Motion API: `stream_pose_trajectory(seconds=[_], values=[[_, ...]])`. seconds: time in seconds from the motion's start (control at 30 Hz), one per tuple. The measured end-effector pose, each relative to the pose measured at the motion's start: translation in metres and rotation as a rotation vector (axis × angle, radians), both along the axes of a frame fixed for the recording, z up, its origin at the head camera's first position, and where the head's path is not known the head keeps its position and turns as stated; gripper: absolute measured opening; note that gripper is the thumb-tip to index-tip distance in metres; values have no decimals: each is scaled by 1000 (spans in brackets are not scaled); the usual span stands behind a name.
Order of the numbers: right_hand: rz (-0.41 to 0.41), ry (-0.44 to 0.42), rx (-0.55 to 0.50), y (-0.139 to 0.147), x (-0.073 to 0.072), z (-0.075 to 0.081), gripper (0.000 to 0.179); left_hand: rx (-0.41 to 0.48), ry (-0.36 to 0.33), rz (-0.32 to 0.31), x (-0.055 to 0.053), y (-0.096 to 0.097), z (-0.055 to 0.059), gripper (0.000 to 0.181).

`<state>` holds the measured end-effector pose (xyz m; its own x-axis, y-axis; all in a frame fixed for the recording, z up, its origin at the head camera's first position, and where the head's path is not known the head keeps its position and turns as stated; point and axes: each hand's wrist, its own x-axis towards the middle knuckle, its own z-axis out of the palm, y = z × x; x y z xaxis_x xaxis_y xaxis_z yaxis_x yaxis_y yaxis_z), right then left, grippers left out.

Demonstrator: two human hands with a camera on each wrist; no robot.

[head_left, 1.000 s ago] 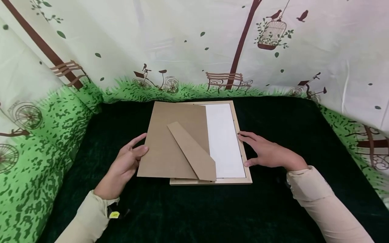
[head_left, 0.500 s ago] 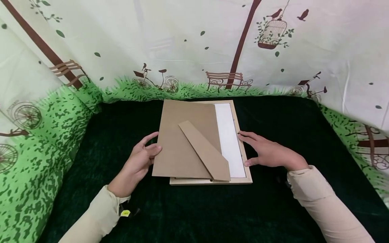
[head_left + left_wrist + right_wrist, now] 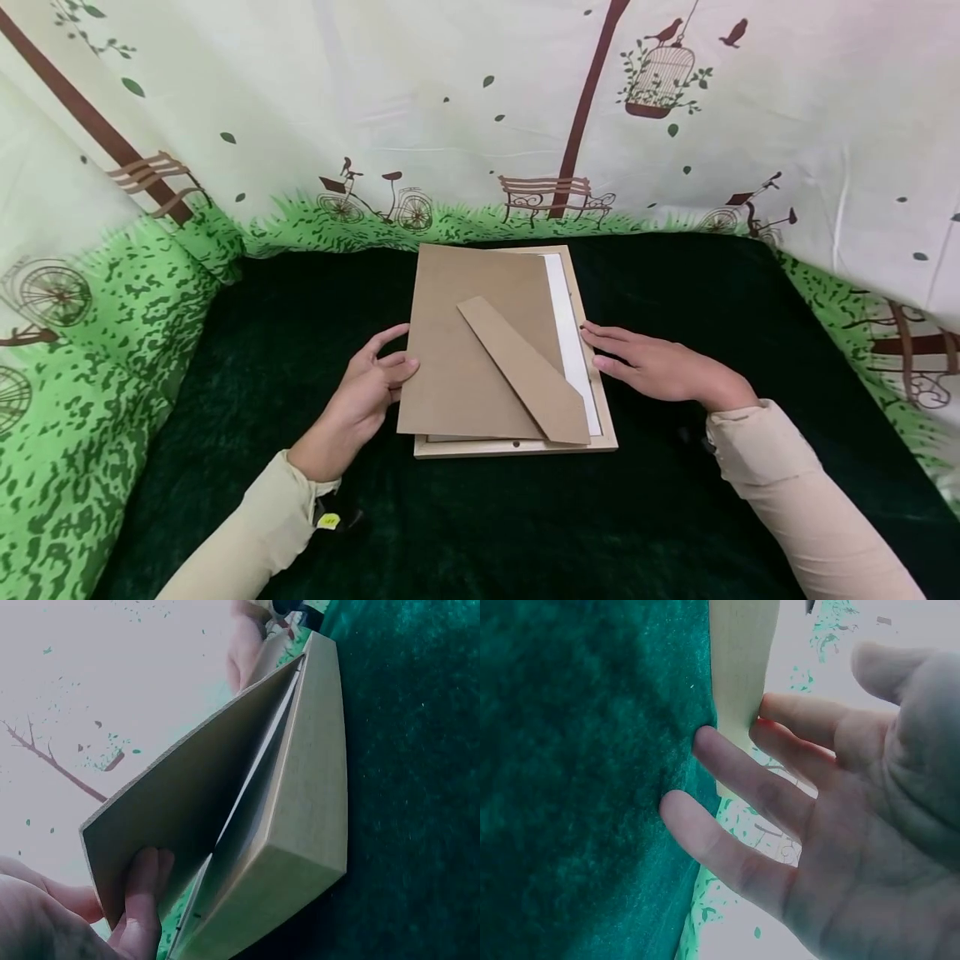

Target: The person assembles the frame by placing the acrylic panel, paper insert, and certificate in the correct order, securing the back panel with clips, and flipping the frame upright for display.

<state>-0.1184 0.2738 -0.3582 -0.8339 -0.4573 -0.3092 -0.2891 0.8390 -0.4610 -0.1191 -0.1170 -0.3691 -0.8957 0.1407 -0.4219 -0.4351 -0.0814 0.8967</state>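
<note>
A brown backing board [image 3: 465, 375] with a slanting stand leg [image 3: 532, 375] lies over a pale wooden picture frame [image 3: 517, 448]. A strip of white sheet [image 3: 572, 350] shows along the right. My left hand [image 3: 358, 408] pinches the board's left edge between thumb and fingers. In the left wrist view, the board [image 3: 187, 765] tilts up from the frame [image 3: 300, 765], leaving a gap on the near side. At the frame's right rail rests my right hand [image 3: 660, 362], fingers extended; the right wrist view shows fingertips against the wooden side [image 3: 742, 645].
Dark green velvety cloth [image 3: 525, 525] covers the table beneath the frame. Behind and along both sides hangs a white printed curtain [image 3: 420, 100] with bicycles, benches and green grass. A black strap with a yellow tag [image 3: 328, 521] sits at the left cuff.
My left hand has moved right with the backing board, which now covers more of the white sheet. The right thumb has drawn closer to its fingers. The head view has shifted slightly.
</note>
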Motion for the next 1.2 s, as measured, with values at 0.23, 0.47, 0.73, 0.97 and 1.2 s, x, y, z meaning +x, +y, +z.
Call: stream_pose_trajectory(seconds=[0.23, 0.47, 0.73, 0.97, 1.2], values=[[9, 21, -9, 0, 1, 1, 59, 8, 7, -7, -2, 17, -5, 61], [-19, -3, 13, -1, -1, -1, 60, -17, 1, 14, -1, 28, -10, 60], [-27, -13, 47, -2, 0, 1, 73, -101, 57, -68, -4, 25, -9, 56], [-21, -7, 56, -2, 1, 1, 80, -460, 178, -231, -7, 16, -4, 46], [-21, -3, 53, -2, 1, 1, 79, -624, 227, -297, -6, 14, -2, 47]])
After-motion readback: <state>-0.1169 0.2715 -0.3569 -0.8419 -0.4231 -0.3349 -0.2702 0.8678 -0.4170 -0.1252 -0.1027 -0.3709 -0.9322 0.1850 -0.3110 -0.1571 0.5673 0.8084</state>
